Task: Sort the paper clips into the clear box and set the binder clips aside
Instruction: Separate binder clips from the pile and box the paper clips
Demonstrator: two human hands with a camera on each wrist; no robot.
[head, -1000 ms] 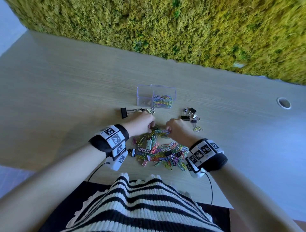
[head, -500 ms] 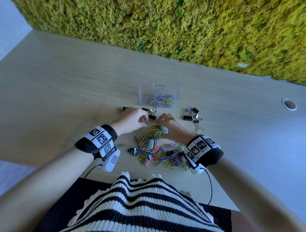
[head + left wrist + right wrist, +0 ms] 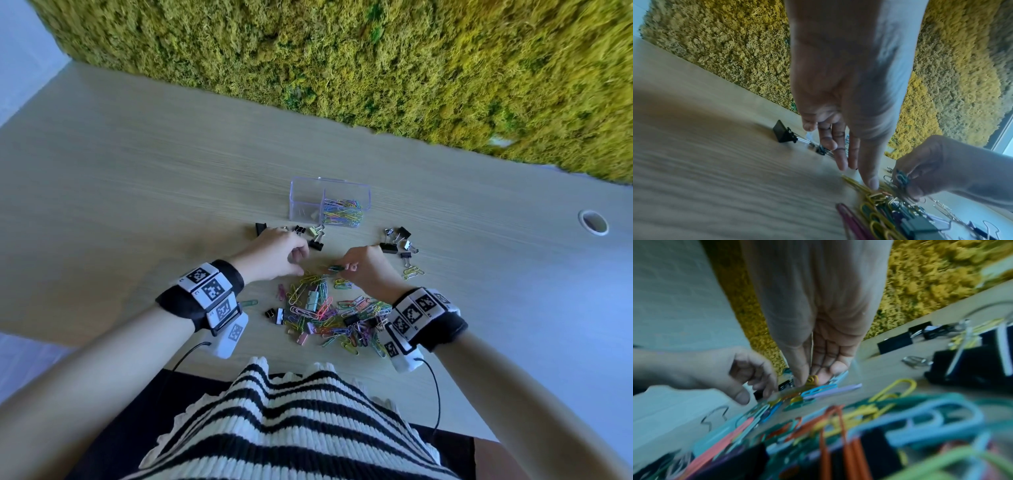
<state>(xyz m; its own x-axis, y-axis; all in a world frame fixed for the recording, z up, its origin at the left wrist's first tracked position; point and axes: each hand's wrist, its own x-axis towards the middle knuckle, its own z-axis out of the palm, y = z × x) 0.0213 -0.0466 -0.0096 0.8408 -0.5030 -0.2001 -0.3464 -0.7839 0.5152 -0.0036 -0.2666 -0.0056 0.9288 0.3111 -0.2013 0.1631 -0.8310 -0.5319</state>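
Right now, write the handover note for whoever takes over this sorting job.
Right hand pinches a few coloured wire paper clips above the mixed pile. Left hand holds nothing, fingertips at the pile's far edge.
Clear plastic box: some paper clips already in its right compartment.
Black binder clips set aside in two groups, left and right of the box.
Left: most of the pile, with binder clips still among it.

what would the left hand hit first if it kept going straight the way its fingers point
Probably the small binder clips lying just beyond the left hand, with the clear box farther along that line. Depth is unclear, so this is a judgement.
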